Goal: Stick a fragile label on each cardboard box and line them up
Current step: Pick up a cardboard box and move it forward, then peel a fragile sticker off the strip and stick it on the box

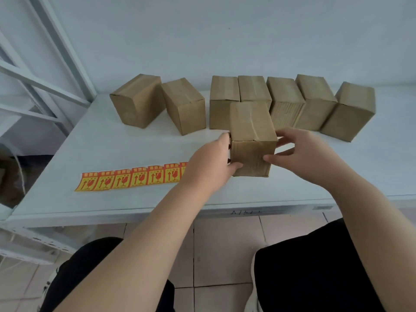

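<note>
We grip the cardboard box point(253, 140) at frame centre on the table point(112, 143), left hand point(211, 163) and right hand point(297, 152) clasping its sides. Hold it square, then peel from the label strip point(130, 180) lower left.

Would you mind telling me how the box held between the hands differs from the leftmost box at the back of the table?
The held box sits nearer the table's front edge, gripped by the left hand and right hand; the leftmost box stands untouched at the back. The held box faces the camera squarely, while the leftmost box is turned at an angle. Both are plain brown cardboard, with no label showing.
</note>
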